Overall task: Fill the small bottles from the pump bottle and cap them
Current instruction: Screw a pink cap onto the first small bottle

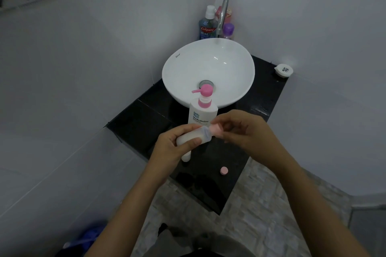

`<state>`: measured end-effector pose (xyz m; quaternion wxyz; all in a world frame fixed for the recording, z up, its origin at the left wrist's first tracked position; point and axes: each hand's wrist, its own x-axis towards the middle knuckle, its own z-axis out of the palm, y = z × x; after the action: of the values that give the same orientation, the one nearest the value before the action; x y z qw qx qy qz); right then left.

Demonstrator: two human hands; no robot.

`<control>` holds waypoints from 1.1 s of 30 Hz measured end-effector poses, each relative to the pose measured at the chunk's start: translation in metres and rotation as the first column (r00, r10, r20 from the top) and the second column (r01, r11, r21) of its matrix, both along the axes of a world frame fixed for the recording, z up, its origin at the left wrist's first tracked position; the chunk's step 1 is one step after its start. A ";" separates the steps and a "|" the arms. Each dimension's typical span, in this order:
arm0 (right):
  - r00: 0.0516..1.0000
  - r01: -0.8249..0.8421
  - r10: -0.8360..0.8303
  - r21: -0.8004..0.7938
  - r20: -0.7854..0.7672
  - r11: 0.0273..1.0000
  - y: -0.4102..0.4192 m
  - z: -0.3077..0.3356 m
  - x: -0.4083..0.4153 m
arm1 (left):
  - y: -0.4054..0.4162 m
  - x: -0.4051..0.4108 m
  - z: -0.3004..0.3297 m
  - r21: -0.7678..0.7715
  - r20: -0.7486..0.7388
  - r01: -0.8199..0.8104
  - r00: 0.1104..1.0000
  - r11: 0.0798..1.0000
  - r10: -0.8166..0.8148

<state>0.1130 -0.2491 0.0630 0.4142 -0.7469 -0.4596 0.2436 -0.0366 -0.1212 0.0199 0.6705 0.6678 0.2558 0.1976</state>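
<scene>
Pink plastic marks the cap [216, 130] pinched in the fingers of the right hand [242, 131], which presses it against the mouth of a small bottle [193, 136]. That bottle lies tilted, nearly on its side, with its neck pointing right, and the left hand [173, 148] is wrapped around its body; pale liquid shows inside. A second small bottle [186, 157] pokes out below the left hand, though whether that hand grips it too is hidden. Just behind both hands stands the white pump bottle [201, 113] with its pink pump head, upright on the black counter [135, 119] and touching the front of the white sink [208, 73]. A loose pink cap [224, 170] lies on the counter near the front edge, below the right hand and apart from it.
</scene>
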 end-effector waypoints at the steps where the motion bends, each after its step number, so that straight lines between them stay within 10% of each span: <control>1: 1.000 -0.016 0.016 -0.004 0.005 1.000 0.000 0.002 0.001 | 0.000 0.000 0.001 0.004 0.000 0.007 1.000 1.000 -0.007; 33: 0.965 0.250 -0.255 -0.068 -0.063 0.966 -0.001 0.028 -0.011 | -0.001 0.010 0.016 -0.034 0.065 0.044 0.997 0.998 -0.042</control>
<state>0.1025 -0.2503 0.0911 0.4353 -0.8023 -0.3383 0.2288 -0.0263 -0.1220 0.0362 0.6942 0.6546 0.2231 0.1997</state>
